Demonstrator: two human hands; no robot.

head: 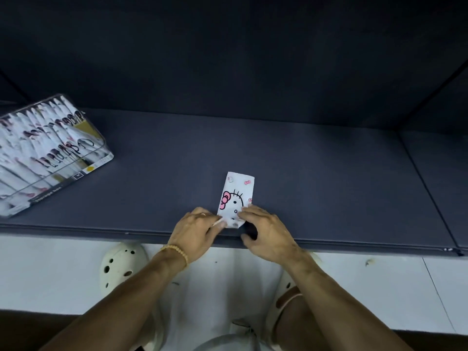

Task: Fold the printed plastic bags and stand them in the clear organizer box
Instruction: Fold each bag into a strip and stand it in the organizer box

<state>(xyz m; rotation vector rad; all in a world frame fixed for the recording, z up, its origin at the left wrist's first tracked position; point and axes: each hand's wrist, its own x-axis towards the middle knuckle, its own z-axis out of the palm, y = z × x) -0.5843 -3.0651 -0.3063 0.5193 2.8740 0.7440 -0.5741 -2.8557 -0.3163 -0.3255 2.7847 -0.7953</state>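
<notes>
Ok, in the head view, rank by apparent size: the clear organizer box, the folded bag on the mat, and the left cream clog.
1. Clear organizer box, though cut off at the frame edge.
2. Left cream clog, partly hidden by the forearm.
3. Folded bag, its near end covered by both hands; close to the clog, so that order is unsure.

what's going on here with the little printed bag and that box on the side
A person is folding a printed plastic bag, already a narrow strip, on a dark cushioned surface. Both hands work its near end: the left hand pinches the near left corner and the right hand holds the right edge, fingers curled over it. To the left, apart from the bag, sits the clear organizer box, already holding rows of folded bags standing upright.
</notes>
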